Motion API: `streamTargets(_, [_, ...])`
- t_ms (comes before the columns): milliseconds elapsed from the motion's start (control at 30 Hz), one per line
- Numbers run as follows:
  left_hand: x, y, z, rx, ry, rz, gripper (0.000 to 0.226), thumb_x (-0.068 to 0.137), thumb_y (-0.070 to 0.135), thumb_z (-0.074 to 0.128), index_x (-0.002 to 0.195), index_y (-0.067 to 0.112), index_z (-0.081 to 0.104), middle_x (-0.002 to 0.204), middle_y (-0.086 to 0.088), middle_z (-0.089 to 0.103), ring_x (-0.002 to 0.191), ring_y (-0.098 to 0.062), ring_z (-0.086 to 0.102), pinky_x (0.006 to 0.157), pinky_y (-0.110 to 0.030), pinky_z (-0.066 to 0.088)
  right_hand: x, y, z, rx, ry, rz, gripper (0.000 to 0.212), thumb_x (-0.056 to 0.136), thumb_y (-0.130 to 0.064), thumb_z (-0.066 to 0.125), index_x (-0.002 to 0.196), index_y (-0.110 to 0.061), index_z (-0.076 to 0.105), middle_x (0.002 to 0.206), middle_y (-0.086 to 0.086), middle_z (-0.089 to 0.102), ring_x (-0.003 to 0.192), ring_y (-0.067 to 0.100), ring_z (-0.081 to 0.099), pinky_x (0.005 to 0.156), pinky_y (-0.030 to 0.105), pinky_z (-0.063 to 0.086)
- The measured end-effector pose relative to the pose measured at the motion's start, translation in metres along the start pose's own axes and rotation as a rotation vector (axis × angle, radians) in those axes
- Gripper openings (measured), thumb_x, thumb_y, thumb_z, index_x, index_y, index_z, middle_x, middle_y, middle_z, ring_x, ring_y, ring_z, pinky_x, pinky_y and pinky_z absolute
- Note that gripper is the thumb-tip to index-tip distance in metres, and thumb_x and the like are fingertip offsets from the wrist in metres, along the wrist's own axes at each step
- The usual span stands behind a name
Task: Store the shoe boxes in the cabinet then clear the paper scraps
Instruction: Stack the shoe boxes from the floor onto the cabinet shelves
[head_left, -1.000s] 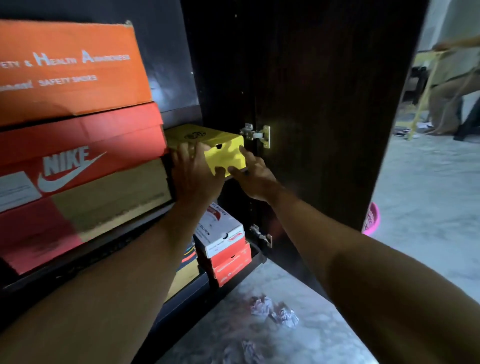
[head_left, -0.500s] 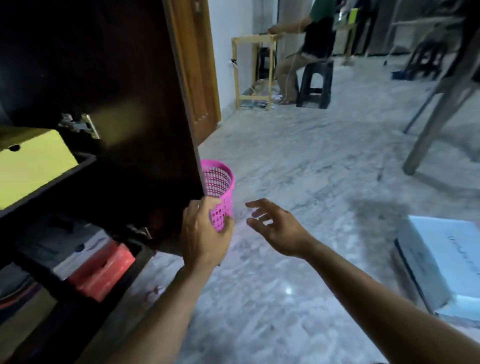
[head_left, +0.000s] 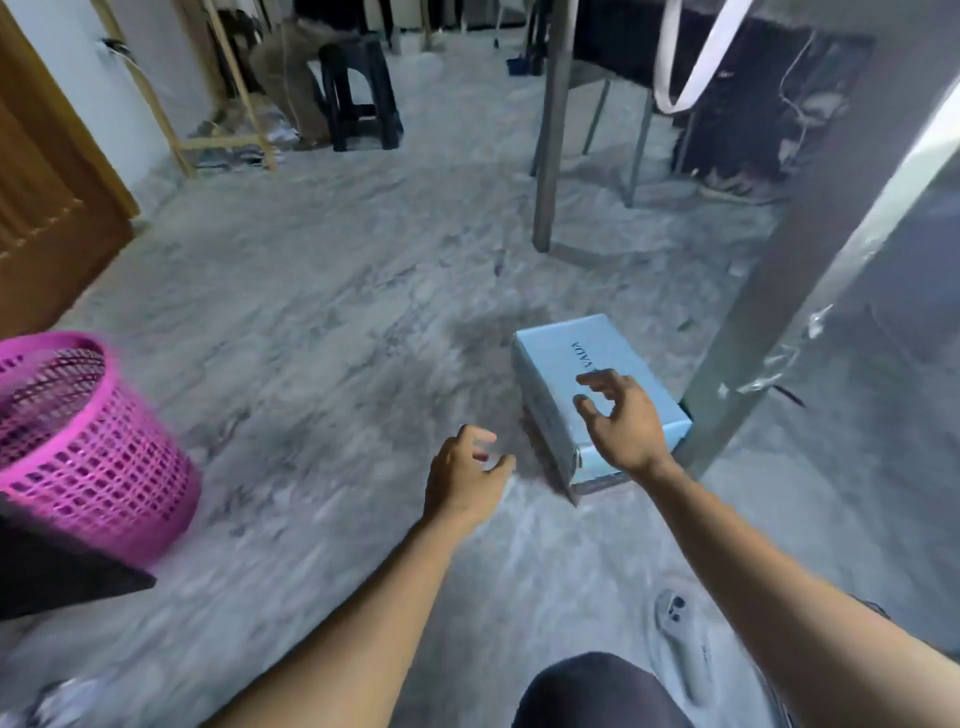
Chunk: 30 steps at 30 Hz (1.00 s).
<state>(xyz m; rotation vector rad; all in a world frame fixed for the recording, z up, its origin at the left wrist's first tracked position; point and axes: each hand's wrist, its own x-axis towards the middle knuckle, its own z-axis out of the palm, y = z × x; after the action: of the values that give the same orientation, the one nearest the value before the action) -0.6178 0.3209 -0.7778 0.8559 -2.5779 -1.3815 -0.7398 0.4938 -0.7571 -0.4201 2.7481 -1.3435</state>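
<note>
Light blue shoe box (head_left: 587, 395): closed, lying flat on the grey marbled floor (head_left: 322, 291), right of centre, its far right corner just beside a slanted grey metal leg (head_left: 810, 291); dark lettering runs along the lid. Right hand (head_left: 621, 421): held over the near half of the box lid, fingers spread and loosely bent, grasping nothing; whether the fingertips touch the lid cannot be told. Left hand (head_left: 462, 475): above bare floor just left of the box's near end, apart from it, fingers loosely curled and relaxed, holding nothing. Pink plastic mesh basket (head_left: 78, 447): upright on the floor at the left edge, well apart from the box, its interior too blurred to read. Dark panel corner (head_left: 57, 566): juts in from the lower left, overlapping the basket's base. Crumpled whitish scrap (head_left: 62, 699): bottom left corner, blurred. Pale sandal (head_left: 680, 644): on the floor near the person's dark-clad knee (head_left: 597, 691), bottom right. Brown wooden door (head_left: 47, 197): upper left. Black stool (head_left: 358, 93) and a light wooden frame (head_left: 228, 114): far end of the room. Upright grey metal leg (head_left: 550, 124): centre background. White strap loop (head_left: 696, 57): hanging at upper right.
</note>
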Motion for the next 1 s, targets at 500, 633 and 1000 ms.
streamTargets(500, [0.047,0.01,0.143,-0.463,-0.341,-0.478,0.079,0.085,0.072,0.064,0.148,0.036,0.033,0.136,-0.002,0.048,0.117,-0.03,0.056,0.103,-0.046,0.053,0.047,0.11,-0.03,-0.14,-0.075,0.518,0.075,0.086,-0.056,0.06,0.145,-0.01,0.05,0.145,0.022,0.047,0.139,0.038,0.041,0.116,0.042,0.038])
streamTargets(633, [0.046,-0.014,0.146,-0.588,-0.201,-0.52,0.085,0.072,0.077,0.074,0.138,0.04,0.035,0.14,0.0,0.047,0.125,-0.037,0.057,0.101,-0.054,0.055,0.036,0.128,-0.022,-0.117,-0.123,0.559,0.062,0.069,-0.058,0.06,0.1,-0.007,0.077,0.106,0.017,0.074,0.102,0.035,0.069,0.088,0.038,0.058])
streamTargets(1000, [0.015,-0.056,0.045,-0.808,-0.083,-0.397,0.032,0.089,0.042,0.073,0.116,0.038,0.056,0.123,-0.001,0.061,0.105,-0.031,0.072,0.094,-0.043,0.06,0.009,0.096,0.006,0.473,-0.043,0.58,0.112,0.046,-0.094,0.072,0.131,-0.024,0.05,0.117,0.004,0.07,0.11,0.029,0.068,0.096,0.054,0.055])
